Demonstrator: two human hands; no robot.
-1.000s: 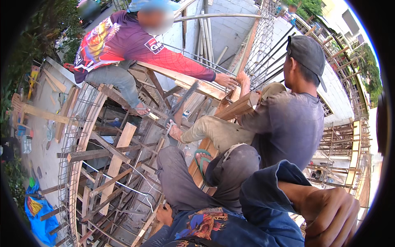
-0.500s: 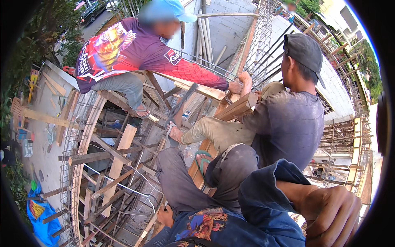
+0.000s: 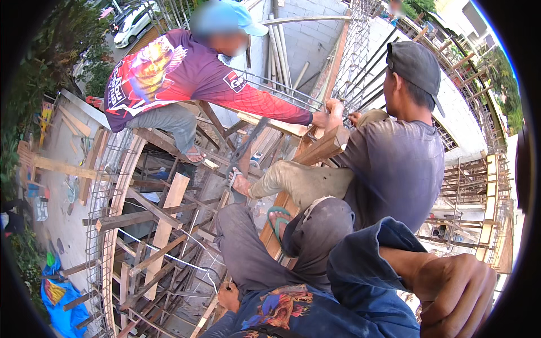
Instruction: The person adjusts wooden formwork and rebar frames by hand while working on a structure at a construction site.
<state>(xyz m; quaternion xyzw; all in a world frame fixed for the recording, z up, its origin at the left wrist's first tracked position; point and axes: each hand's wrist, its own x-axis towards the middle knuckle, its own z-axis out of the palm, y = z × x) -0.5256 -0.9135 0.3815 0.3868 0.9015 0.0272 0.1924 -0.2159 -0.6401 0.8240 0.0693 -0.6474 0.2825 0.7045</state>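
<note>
My right hand is raised close at the lower right, its fingers curled into a closed fist; whatever is inside it is hidden. Low in the middle, my left hand is curled beside my shirt, near the end of a wooden plank; its grip is mostly hidden. Ahead of my knees, a co-worker in a dark cap has hands by thin steel rods. Another co-worker in a red and purple shirt reaches a hand to the same place. A thick wooden beam lies just below their hands.
Timber props and planks crisscross below on the left, with a curved rebar cage along them. A grey block wall stands ahead. More scaffolding rises at the right. A blue tarp lies at lower left.
The view has shifted slightly, bringing a white car into sight at the upper left. The dark-capped co-worker's other hand shows more clearly. My own hands stay nearly where they were.
</note>
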